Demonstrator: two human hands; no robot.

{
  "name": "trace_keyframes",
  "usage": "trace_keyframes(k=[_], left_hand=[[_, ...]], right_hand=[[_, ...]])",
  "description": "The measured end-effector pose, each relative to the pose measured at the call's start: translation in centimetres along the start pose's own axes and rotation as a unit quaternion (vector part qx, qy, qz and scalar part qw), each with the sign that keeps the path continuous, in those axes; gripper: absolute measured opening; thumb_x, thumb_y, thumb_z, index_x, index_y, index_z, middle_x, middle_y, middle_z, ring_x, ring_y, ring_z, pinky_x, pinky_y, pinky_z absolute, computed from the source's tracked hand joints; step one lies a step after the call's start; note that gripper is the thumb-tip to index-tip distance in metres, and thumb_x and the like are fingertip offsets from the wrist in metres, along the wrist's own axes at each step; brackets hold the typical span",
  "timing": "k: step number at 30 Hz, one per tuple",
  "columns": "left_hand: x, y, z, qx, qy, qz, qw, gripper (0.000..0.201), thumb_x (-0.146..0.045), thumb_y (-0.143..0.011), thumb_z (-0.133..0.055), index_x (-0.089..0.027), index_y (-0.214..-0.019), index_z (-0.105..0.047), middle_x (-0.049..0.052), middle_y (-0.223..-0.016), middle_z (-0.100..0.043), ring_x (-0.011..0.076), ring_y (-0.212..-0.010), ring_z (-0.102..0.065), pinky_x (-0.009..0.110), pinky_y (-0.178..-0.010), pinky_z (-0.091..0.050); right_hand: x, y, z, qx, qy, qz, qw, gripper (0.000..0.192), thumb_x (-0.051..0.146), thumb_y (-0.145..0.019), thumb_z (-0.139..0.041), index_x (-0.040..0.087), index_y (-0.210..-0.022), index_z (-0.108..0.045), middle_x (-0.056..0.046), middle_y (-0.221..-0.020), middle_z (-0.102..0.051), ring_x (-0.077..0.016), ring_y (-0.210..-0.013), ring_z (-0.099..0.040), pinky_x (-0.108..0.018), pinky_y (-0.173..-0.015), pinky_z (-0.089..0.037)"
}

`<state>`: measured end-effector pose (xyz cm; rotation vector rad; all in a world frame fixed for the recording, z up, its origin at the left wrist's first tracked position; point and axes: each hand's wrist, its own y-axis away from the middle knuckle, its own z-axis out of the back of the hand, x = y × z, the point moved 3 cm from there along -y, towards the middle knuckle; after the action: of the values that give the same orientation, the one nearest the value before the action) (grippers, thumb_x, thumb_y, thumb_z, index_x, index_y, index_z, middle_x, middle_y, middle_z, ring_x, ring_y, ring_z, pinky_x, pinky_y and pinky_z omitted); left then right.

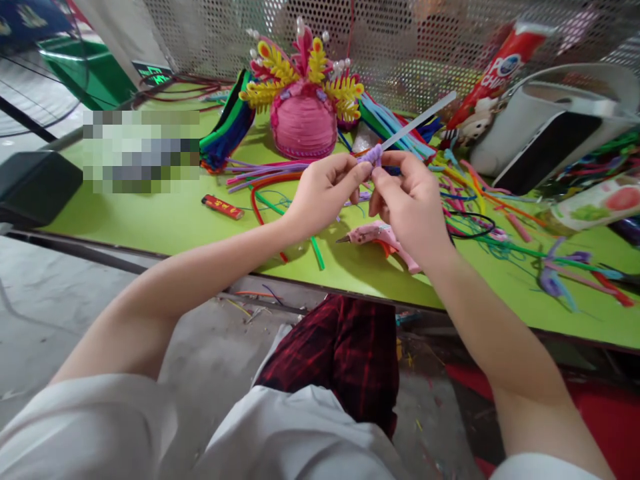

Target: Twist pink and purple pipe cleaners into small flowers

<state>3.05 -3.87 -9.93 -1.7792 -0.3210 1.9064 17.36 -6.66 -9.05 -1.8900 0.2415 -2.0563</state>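
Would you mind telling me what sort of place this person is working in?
Probably a handicraft workbench for pipe-cleaner ornaments. A green table is strewn with coloured pipe cleaners, a pink glue gun lies by the hands, and a finished pink headdress stands behind.

Upper right of frame: red snack tube (505,70) bore a blue oval logo and white letters, partly legible as "CHIP". Red lighter (223,207), left of centre, carried yellow characters, unreadable.
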Motion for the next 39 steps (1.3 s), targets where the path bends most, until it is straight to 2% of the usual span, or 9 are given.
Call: trace_keyframes(k=[6, 13, 16, 18, 23, 28, 32, 37, 39], left_hand=[[-0.1, -0.2, 0.0, 0.041, 0.038, 0.056, 0.997, 0.033, -0.026, -0.103, -0.059, -0.016, -0.072, -0.061, -0.004, -0.054, -0.058, 0.0026, -0.046, -0.043, 0.018, -0.046, -0.034], [-0.3, -0.2, 0.1, 0.142, 0.04, 0.073, 0.986, 0.03, -0.038, -0.099, -0.065, -0.014, -0.081, -0.063, 0.001, -0.072, -0.067, 0.0061, -0.063, -0.064, 0.018, -0.061, -0.054], [0.0, -0.4, 0.8, 0.143, -0.023, 0.014, 0.989, 0.025, -0.039, -0.093, -0.071, -0.015, -0.095, -0.066, 0.005, -0.09, -0.072, 0.0102, -0.079, -0.07, 0.021, -0.07, -0.059], [-0.4, -0.8, 1.9, 0.117, -0.077, -0.072, 0.987, 0.035, -0.034, -0.084, -0.08, -0.019, -0.112, -0.065, 0.008, -0.113, -0.072, 0.015, -0.096, -0.073, 0.026, -0.08, -0.063], [-2.5, -1.2, 3.8, 0.134, -0.22, -0.227, 0.939, 0.038, -0.035, -0.085, -0.077, -0.028, -0.121, -0.067, 0.007, -0.127, -0.067, 0.0224, -0.119, -0.069, 0.036, -0.097, -0.064], [-4.0, -0.9, 3.7, 0.15, -0.229, -0.265, 0.925, 0.037, -0.032, -0.083, -0.077, -0.026, -0.118, -0.069, 0.008, -0.122, -0.069, 0.0217, -0.116, -0.069, 0.035, -0.095, -0.065], [-3.9, -0.7, 3.6, 0.149, -0.253, -0.258, 0.92, 0.031, -0.034, -0.083, -0.076, -0.026, -0.112, -0.07, 0.005, -0.11, -0.071, 0.0195, -0.104, -0.072, 0.035, -0.091, -0.065], [-4.0, -0.4, 3.4, 0.162, -0.29, -0.341, 0.879, 0.029, -0.024, -0.083, -0.07, -0.027, -0.112, -0.069, 0.004, -0.109, -0.074, 0.0185, -0.103, -0.072, 0.034, -0.087, -0.063], [-4.1, -0.2, 3.2, 0.165, -0.301, -0.321, 0.883, 0.029, -0.022, -0.08, -0.072, -0.025, -0.109, -0.069, 0.004, -0.104, -0.074, 0.0177, -0.096, -0.072, 0.033, -0.083, -0.062]], right_hand=[[0.5, 0.4, 0.1, -0.034, 0.161, 0.075, 0.984, 0.016, 0.021, -0.102, -0.06, 0.024, -0.086, -0.061, 0.003, -0.063, -0.06, -0.0109, -0.052, -0.054, -0.031, -0.054, -0.043], [1.2, 0.3, 1.1, -0.038, 0.305, 0.145, 0.941, 0.019, 0.032, -0.104, -0.054, 0.026, -0.087, -0.06, -0.006, -0.087, -0.061, -0.0239, -0.088, -0.061, -0.042, -0.087, -0.052], [1.2, 0.1, 1.2, -0.013, 0.313, 0.151, 0.938, 0.029, 0.043, -0.104, -0.054, 0.026, -0.08, -0.054, -0.009, -0.091, -0.059, -0.0259, -0.094, -0.059, -0.043, -0.089, -0.051], [1.0, -0.1, 1.3, 0.012, 0.261, 0.116, 0.958, 0.036, 0.051, -0.103, -0.055, 0.025, -0.078, -0.052, -0.007, -0.087, -0.056, -0.0233, -0.089, -0.056, -0.039, -0.081, -0.05], [1.1, -0.2, 1.3, 0.071, 0.077, -0.002, 0.994, 0.044, 0.06, -0.097, -0.063, 0.023, -0.077, -0.049, -0.001, -0.072, -0.039, -0.0136, -0.064, -0.038, -0.028, -0.055, -0.032], [2.1, 0.2, 1.1, 0.106, 0.047, -0.033, 0.993, 0.045, 0.06, -0.095, -0.067, 0.022, -0.077, -0.05, 0.001, -0.071, -0.035, -0.01, -0.059, -0.03, -0.026, -0.051, -0.022], [2.4, 0.6, 1.1, 0.122, 0.092, -0.023, 0.988, 0.042, 0.058, -0.097, -0.064, 0.022, -0.078, -0.053, 0.0, -0.071, -0.037, -0.012, -0.063, -0.035, -0.028, -0.053, -0.025], [2.3, 0.6, 1.4, 0.123, 0.177, -0.019, 0.976, 0.035, 0.044, -0.102, -0.061, 0.022, -0.075, -0.053, -0.001, -0.07, -0.039, -0.013, -0.065, -0.037, -0.029, -0.055, -0.029], [2.5, 0.6, 1.4, 0.119, 0.21, -0.006, 0.97, 0.034, 0.039, -0.102, -0.061, 0.021, -0.074, -0.053, -0.001, -0.07, -0.04, -0.0128, -0.065, -0.037, -0.029, -0.055, -0.029]])
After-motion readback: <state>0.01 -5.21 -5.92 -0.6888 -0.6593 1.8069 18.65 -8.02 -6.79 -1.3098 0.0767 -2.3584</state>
